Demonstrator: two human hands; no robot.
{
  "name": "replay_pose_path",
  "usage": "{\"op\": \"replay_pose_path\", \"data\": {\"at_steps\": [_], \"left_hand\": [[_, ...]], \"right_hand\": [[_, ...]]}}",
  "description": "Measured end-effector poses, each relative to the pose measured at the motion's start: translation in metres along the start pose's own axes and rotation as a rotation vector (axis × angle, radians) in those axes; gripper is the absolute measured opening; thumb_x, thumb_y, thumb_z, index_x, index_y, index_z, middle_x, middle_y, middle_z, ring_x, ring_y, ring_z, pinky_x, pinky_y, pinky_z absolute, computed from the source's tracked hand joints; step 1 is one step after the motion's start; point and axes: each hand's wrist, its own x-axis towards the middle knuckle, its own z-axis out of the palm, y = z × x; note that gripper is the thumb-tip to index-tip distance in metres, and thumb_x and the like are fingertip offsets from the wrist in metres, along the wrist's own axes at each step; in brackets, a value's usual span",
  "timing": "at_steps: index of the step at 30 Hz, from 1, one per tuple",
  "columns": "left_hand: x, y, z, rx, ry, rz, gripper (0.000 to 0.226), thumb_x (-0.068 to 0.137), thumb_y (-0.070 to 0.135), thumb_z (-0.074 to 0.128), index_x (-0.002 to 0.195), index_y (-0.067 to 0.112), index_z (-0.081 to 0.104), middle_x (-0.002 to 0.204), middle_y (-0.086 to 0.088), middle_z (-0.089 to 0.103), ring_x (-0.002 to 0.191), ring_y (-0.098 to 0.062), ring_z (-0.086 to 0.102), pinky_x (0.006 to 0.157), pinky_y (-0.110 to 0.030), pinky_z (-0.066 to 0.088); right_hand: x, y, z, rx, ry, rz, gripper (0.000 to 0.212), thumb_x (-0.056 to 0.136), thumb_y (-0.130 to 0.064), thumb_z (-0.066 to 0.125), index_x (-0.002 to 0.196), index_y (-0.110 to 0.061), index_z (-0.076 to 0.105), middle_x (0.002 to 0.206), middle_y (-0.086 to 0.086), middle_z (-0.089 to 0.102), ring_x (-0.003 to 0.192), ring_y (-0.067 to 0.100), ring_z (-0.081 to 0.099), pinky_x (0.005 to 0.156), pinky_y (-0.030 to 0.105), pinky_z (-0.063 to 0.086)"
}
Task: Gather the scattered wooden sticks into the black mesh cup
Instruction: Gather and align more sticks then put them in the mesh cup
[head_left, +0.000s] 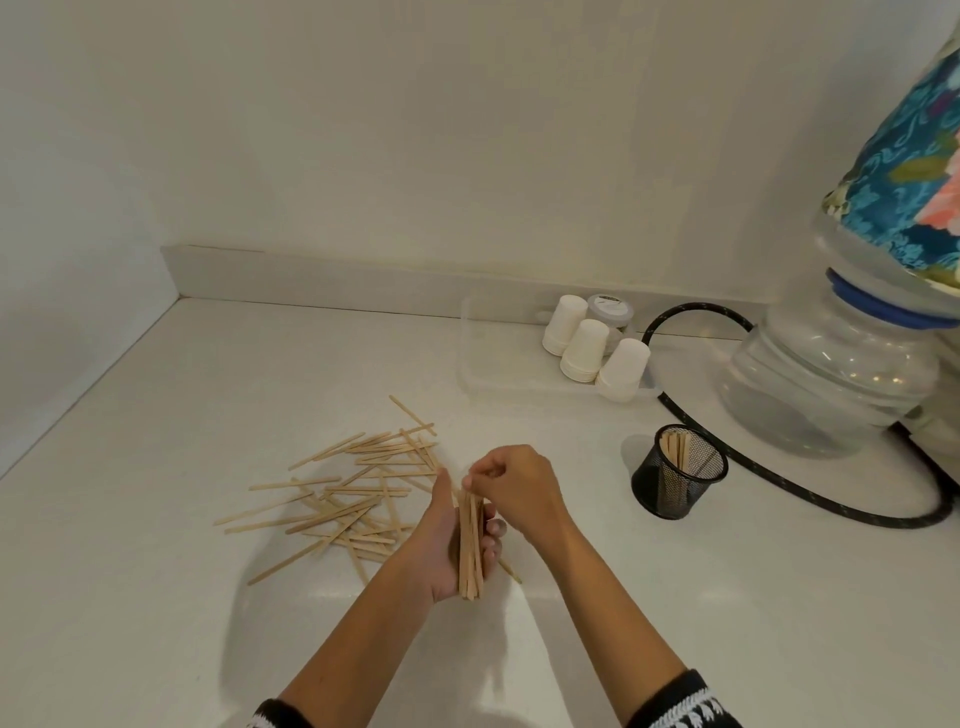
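Several thin wooden sticks (358, 488) lie scattered in a loose pile on the white counter, left of centre. My left hand (447, 545) cradles a bundle of sticks (470, 551), palm up, just right of the pile. My right hand (519, 488) pinches the top end of that bundle with its fingertips. The black mesh cup (678, 478) stands upright to the right of my hands, with several sticks standing inside it. One stick pokes out on the counter below the bundle.
A clear tray (467, 358) at the back holds upturned white paper cups (589, 351) and a small jar (610, 312). A large water bottle (841, 384) with a patterned cover stands at right. A black cable (769, 478) loops behind and around the mesh cup.
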Motion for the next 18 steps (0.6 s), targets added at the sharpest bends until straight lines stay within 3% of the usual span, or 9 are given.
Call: {"op": "replay_pose_path", "data": {"at_steps": [3, 6, 8, 12, 14, 16, 18], "left_hand": [[-0.001, 0.002, 0.000, 0.034, -0.023, 0.032, 0.070, 0.080, 0.078, 0.037, 0.068, 0.012, 0.053, 0.054, 0.000, 0.042, 0.036, -0.010, 0.031, 0.034, -0.016, 0.028], [-0.003, 0.005, 0.001, 0.106, -0.040, 0.123, 0.056, 0.078, 0.069, 0.057, 0.058, 0.016, 0.053, 0.051, 0.003, 0.035, 0.035, -0.008, 0.025, 0.032, -0.016, 0.021], [-0.004, 0.007, 0.003, 0.182, -0.037, 0.263, 0.049, 0.078, 0.058, 0.065, 0.054, 0.019, 0.047, 0.048, 0.004, 0.029, 0.035, -0.007, 0.022, 0.032, -0.017, 0.020], [-0.012, 0.011, 0.009, 0.341, -0.022, 0.616, 0.052, 0.077, 0.048, 0.068, 0.047, 0.019, 0.036, 0.043, 0.002, 0.029, 0.034, -0.011, 0.022, 0.036, -0.020, 0.020], [-0.017, 0.013, 0.015, 0.443, -0.023, 0.757, 0.054, 0.076, 0.050, 0.067, 0.046, 0.017, 0.036, 0.041, 0.000, 0.031, 0.035, -0.013, 0.023, 0.038, -0.022, 0.022], [-0.020, 0.013, 0.019, 0.522, -0.022, 0.878, 0.060, 0.080, 0.047, 0.066, 0.048, 0.007, 0.034, 0.041, -0.004, 0.030, 0.037, -0.016, 0.024, 0.039, -0.026, 0.024], [-0.022, 0.013, 0.019, 0.571, -0.004, 0.972, 0.065, 0.083, 0.042, 0.065, 0.053, -0.004, 0.030, 0.042, -0.010, 0.029, 0.038, -0.018, 0.026, 0.043, -0.029, 0.029]], "right_hand": [[-0.002, 0.003, 0.001, 0.072, 0.133, 0.027, 0.023, 0.081, -0.032, 0.068, 0.102, -0.022, 0.063, 0.081, -0.007, 0.065, 0.078, 0.008, 0.062, 0.072, 0.022, 0.046], [-0.009, 0.012, 0.007, 0.316, 0.250, 0.094, 0.019, 0.088, -0.034, 0.061, 0.098, -0.017, 0.063, 0.086, -0.007, 0.064, 0.081, 0.007, 0.059, 0.069, 0.018, 0.044], [-0.015, 0.023, 0.016, 0.549, 0.264, 0.232, 0.018, 0.092, -0.031, 0.055, 0.095, -0.015, 0.062, 0.091, 0.000, 0.065, 0.083, 0.015, 0.059, 0.073, 0.025, 0.047], [-0.033, 0.035, 0.040, 1.189, 0.136, 0.607, 0.027, 0.098, -0.020, 0.046, 0.102, 0.002, 0.059, 0.083, 0.014, 0.063, 0.073, 0.022, 0.058, 0.068, 0.030, 0.048], [-0.040, 0.031, 0.050, 1.413, 0.050, 0.740, 0.032, 0.099, -0.022, 0.043, 0.106, 0.006, 0.057, 0.087, 0.018, 0.062, 0.078, 0.026, 0.060, 0.071, 0.033, 0.050], [-0.045, 0.024, 0.057, 1.522, -0.020, 0.782, 0.034, 0.101, -0.022, 0.039, 0.105, 0.005, 0.059, 0.087, 0.018, 0.065, 0.079, 0.026, 0.063, 0.073, 0.036, 0.052], [-0.047, 0.017, 0.057, 1.571, -0.043, 0.745, 0.034, 0.101, -0.019, 0.035, 0.089, 0.001, 0.059, 0.064, 0.012, 0.062, 0.058, 0.019, 0.060, 0.063, 0.032, 0.051]]}}
